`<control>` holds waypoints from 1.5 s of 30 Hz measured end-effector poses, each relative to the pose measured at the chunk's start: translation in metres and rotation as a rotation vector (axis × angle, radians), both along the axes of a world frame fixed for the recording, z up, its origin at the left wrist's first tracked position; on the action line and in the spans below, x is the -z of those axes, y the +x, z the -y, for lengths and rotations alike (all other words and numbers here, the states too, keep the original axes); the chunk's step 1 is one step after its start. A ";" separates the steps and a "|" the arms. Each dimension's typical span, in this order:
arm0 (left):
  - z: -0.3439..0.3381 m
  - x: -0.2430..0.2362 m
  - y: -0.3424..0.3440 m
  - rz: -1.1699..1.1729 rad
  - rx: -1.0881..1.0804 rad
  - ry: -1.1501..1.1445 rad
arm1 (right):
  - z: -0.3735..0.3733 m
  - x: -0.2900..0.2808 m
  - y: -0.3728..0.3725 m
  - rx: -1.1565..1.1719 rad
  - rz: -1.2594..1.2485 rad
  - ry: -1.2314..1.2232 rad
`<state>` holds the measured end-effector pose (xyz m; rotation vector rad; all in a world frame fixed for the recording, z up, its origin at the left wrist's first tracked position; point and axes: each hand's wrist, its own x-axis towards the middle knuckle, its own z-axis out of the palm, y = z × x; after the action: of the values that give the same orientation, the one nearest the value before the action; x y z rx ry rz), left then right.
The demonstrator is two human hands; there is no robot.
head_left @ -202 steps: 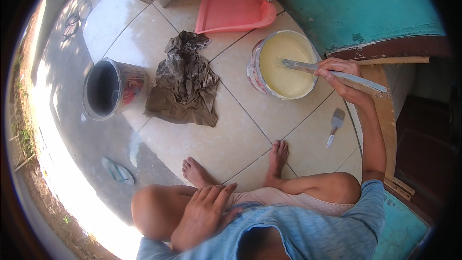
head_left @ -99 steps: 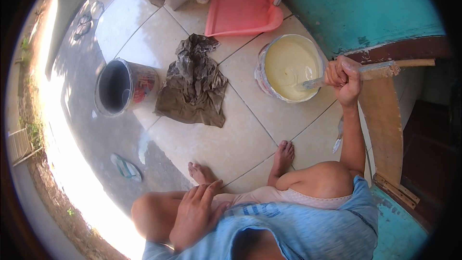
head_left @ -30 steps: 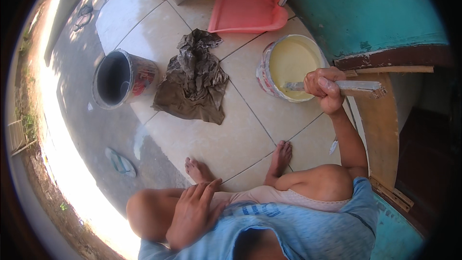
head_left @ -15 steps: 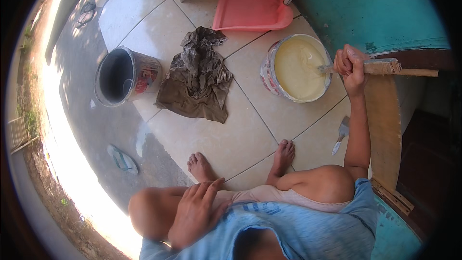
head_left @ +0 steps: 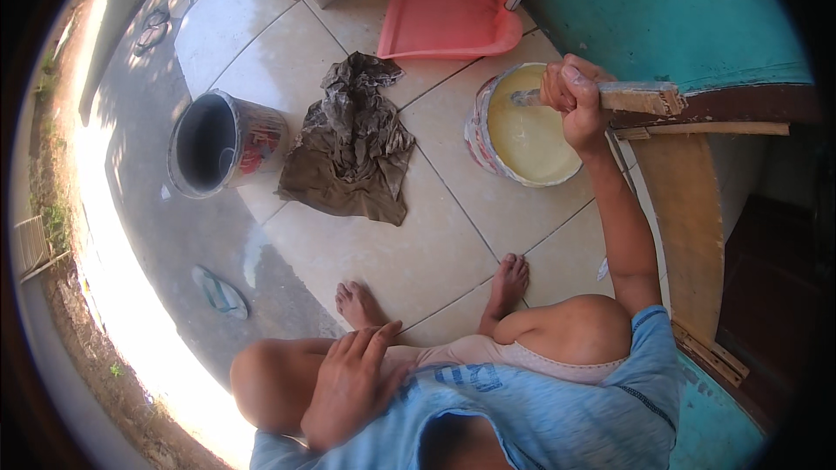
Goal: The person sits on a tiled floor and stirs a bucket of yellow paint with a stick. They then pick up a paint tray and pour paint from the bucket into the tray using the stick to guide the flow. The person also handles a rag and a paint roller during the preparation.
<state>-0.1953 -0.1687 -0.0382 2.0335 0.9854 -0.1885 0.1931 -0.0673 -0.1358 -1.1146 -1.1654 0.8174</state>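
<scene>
My right hand [head_left: 575, 104] is closed around a flat wooden stick [head_left: 643, 98], over the right side of a paint bucket [head_left: 475, 141]. The stick's lower end reaches down to the pale yellow paint [head_left: 527, 139] inside, and its rough upper end points to the right. On my left thigh rests my left hand [head_left: 348, 387], empty, with its fingers stretched out. A small white piece, the handle end of a paintbrush [head_left: 603, 270], shows beside my right forearm, which hides the rest.
A crumpled dirty cloth [head_left: 353, 144] lies on the tiles, with a dark empty bucket [head_left: 261, 139] to its left. Behind the paint is a pink dustpan [head_left: 453, 9]. A flip-flop [head_left: 220, 292] lies at left. A teal wall [head_left: 662, 17] and a wooden board [head_left: 684, 226] bound the right.
My right hand has moved left and slightly up with the stick, across the paint bucket. My forearm now covers most of the paintbrush. My left hand stays put.
</scene>
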 end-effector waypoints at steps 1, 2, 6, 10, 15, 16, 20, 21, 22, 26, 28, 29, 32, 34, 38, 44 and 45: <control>0.000 0.001 0.000 -0.004 -0.001 -0.005 | -0.003 0.000 0.008 0.038 -0.011 -0.006; 0.000 0.001 -0.001 -0.005 -0.003 -0.004 | -0.003 -0.003 0.021 0.065 -0.050 -0.009; 0.000 0.002 -0.005 -0.015 -0.018 -0.012 | 0.028 -0.016 0.048 0.147 -0.033 -0.101; -0.002 0.004 -0.006 -0.011 0.000 -0.024 | 0.071 -0.017 0.029 0.093 -0.030 -0.187; -0.002 0.004 -0.003 0.006 0.011 -0.032 | 0.061 -0.004 -0.007 -0.079 -0.204 -0.075; -0.002 0.003 -0.003 0.005 0.019 -0.024 | 0.052 -0.001 -0.011 -0.094 -0.192 -0.046; -0.003 0.001 -0.002 -0.006 -0.012 -0.030 | 0.017 0.002 0.003 0.036 0.029 -0.014; -0.003 0.000 -0.003 -0.012 -0.029 -0.035 | 0.012 0.002 0.010 0.062 0.048 0.017; -0.003 0.000 -0.003 -0.016 -0.046 -0.043 | 0.014 -0.001 0.016 0.072 0.022 0.012; -0.001 0.001 -0.005 -0.022 -0.053 -0.045 | 0.048 -0.011 0.025 0.107 0.034 -0.094; -0.001 0.002 -0.006 -0.026 -0.038 -0.049 | 0.068 -0.014 0.018 0.070 -0.025 -0.124; -0.002 0.003 -0.006 -0.018 -0.025 -0.042 | 0.076 -0.013 0.012 0.029 -0.092 -0.122; -0.002 0.005 -0.004 -0.003 0.006 -0.039 | 0.075 -0.004 -0.006 -0.038 -0.198 -0.047; -0.002 0.004 -0.004 -0.009 0.003 -0.041 | 0.061 0.006 -0.013 -0.046 -0.165 0.044; -0.001 0.001 -0.005 -0.017 -0.037 -0.029 | 0.034 0.007 0.002 0.112 0.064 0.023; -0.001 0.001 -0.007 -0.035 -0.070 -0.058 | 0.073 -0.001 0.009 0.014 -0.021 0.086; -0.002 0.002 -0.006 -0.032 -0.063 -0.065 | 0.080 0.000 0.007 0.000 -0.056 0.049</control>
<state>-0.2017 -0.1670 -0.0399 1.9429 1.0487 -0.2174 0.2002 -0.1470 -0.1355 -1.0454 -1.1333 0.8110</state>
